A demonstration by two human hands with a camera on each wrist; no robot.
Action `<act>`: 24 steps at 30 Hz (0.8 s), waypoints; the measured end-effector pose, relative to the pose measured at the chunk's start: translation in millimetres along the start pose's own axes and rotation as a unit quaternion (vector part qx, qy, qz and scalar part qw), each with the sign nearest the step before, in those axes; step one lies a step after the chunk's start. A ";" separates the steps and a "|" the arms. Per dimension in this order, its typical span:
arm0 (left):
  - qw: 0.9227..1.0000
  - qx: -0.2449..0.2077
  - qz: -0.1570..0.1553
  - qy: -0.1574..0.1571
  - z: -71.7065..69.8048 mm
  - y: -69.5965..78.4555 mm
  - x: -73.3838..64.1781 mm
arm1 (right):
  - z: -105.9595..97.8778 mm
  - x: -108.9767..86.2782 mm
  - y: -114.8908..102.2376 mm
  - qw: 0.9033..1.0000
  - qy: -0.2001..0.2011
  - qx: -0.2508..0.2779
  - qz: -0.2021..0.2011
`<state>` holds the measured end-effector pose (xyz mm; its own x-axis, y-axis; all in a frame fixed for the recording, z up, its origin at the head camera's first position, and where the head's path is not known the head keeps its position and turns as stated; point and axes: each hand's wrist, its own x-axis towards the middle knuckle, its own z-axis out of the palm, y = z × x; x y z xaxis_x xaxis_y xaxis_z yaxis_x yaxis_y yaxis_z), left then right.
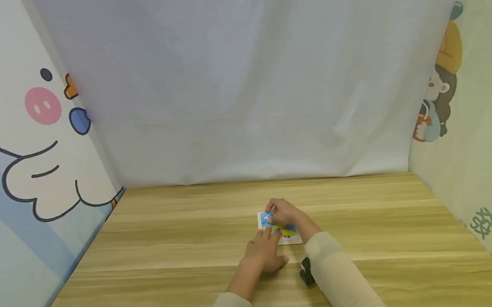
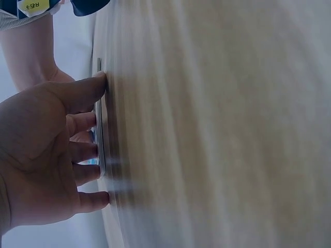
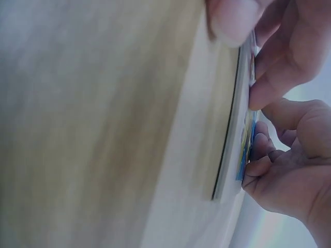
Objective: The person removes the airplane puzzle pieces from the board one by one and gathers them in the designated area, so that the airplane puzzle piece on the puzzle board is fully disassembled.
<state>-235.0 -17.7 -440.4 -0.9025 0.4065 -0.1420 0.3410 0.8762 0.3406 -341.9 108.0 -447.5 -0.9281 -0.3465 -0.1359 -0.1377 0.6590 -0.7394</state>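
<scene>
A small flat picture puzzle board (image 1: 297, 240) with a white border lies on the table, its blue and yellow picture (image 1: 288, 233) partly covered by both hands. My left hand (image 1: 263, 253) rests at the board's near left corner, fingers spread over the edge; in the left wrist view its thumb (image 2: 88, 90) stretches out to the side. From the right, my right hand (image 1: 285, 212) reaches over the board with thumb and fingers curled. It pinches at a blue puzzle piece (image 1: 269, 217), mostly hidden by the fingers. The right wrist view shows these curled fingers (image 3: 260, 147) close against the picture.
The wood-patterned table (image 1: 171, 254) spreads around the board. A pale curtain (image 1: 241, 87) hangs behind it, with cartoon-printed panels at left (image 1: 8, 118) and right (image 1: 484, 132). A dark wrist camera (image 1: 307, 272) sits by the right sleeve.
</scene>
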 end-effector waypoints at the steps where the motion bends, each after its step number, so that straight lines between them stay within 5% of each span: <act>1: 1.000 0.000 -0.001 0.000 0.5 -0.3 0.4 | 0.2 -0.2 0.5 1.000 0.001 0.009 0.001; 14: 1.000 0.009 -0.006 -0.002 4.5 -2.2 2.4 | 2.9 -2.8 1.9 0.990 0.056 0.126 0.022; 24: 1.000 0.013 -0.014 -0.005 4.7 -2.9 3.3 | -7.6 -9.2 11.2 0.964 0.102 0.245 0.024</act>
<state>-237.7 -17.7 -446.2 -0.9094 0.3841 -0.1596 0.3225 0.8934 0.3127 -337.5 123.6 -449.6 -0.9850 -0.1519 -0.0815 0.0398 0.2596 -0.9649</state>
